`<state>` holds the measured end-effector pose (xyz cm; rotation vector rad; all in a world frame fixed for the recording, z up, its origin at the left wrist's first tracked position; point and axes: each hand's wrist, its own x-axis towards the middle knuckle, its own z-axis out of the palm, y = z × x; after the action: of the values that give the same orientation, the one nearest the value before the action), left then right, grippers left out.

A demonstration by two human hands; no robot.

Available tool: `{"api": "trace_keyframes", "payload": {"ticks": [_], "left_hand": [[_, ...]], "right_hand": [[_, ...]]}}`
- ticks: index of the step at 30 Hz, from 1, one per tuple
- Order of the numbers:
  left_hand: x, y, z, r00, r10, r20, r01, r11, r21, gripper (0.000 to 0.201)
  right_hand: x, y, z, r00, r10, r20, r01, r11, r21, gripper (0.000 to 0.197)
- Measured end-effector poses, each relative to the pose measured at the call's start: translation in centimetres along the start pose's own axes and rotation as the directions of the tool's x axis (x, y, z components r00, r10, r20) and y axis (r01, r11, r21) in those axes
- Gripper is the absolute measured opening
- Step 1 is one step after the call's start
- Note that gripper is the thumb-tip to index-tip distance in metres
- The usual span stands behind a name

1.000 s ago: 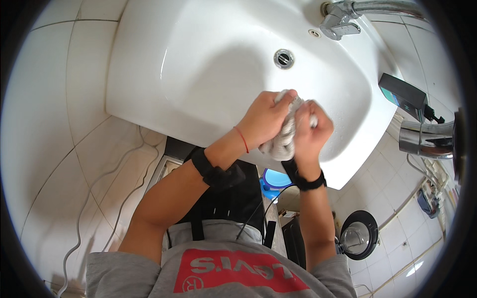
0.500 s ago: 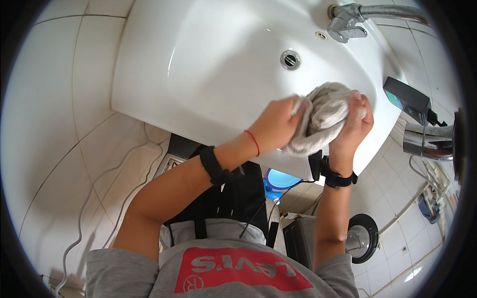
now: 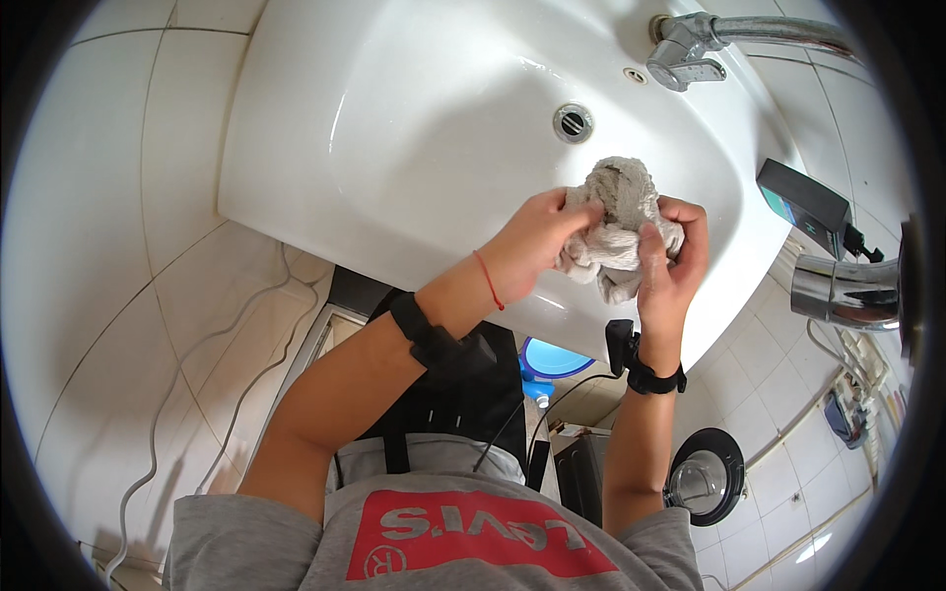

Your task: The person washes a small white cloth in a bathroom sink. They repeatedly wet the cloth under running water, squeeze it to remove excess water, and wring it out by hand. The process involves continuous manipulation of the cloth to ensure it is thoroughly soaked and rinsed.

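A crumpled, greyish-white cloth (image 3: pixel 619 241) is bunched up between my two hands above the near right part of the white sink (image 3: pixel 414 167). My left hand (image 3: pixel 547 231) grips its left side, thumb laid over the folds. On the other side my right hand (image 3: pixel 675 251) is closed round the cloth, its thumb pressed on the front and fingers curled behind. The metal drain (image 3: pixel 574 123) lies just beyond the cloth. Part of the cloth is hidden under my fingers, and a fold hangs down between the hands.
A chrome faucet (image 3: pixel 680 59) stands at the far right of the sink. A small black box (image 3: pixel 803 197) and a chrome pipe (image 3: pixel 845 291) are at the right. Below the sink edge is a blue basin (image 3: pixel 557 358). Grey cables (image 3: pixel 177 384) run down the tiled left wall.
The cloth has gone from a rounded, wrapped bundle to a looser, crumpled bunch. Both hands have shifted slightly left, and the right hand has turned so its thumb faces me.
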<state>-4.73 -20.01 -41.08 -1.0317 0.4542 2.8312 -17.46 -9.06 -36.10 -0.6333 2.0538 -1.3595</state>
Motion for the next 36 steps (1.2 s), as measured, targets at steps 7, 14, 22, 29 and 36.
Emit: {"api": "trace_keyframes", "payload": {"ticks": [7,14,22,29,36], "left_hand": [[0.7,-1.4,1.7,0.934,0.355,-0.053,-0.317,0.885,0.342,0.027],[0.0,-0.6,1.6,0.827,0.539,-0.16,-0.43,0.791,0.436,0.03],[-0.6,-0.1,-0.1,0.795,0.568,-0.213,-0.449,0.787,0.424,0.037],[0.4,1.3,1.2,0.805,0.546,-0.23,-0.316,0.724,0.613,0.055],[0.4,0.2,1.8,0.855,0.5,-0.136,-0.333,0.731,0.595,0.054]], "right_hand": [[-0.9,-0.4,1.4,0.996,0.01,0.088,0.011,0.973,-0.231,0.043],[0.2,0.3,1.5,0.987,0.122,-0.102,-0.121,0.992,0.025,0.03],[1.0,2.7,-0.4,0.997,-0.058,-0.054,0.04,0.955,-0.293,0.027],[-2.3,0.2,4.2,0.941,-0.243,0.235,0.246,0.969,0.018,0.032],[-0.1,0.0,3.6,0.991,-0.136,0.001,0.136,0.988,-0.068,0.035]]}}
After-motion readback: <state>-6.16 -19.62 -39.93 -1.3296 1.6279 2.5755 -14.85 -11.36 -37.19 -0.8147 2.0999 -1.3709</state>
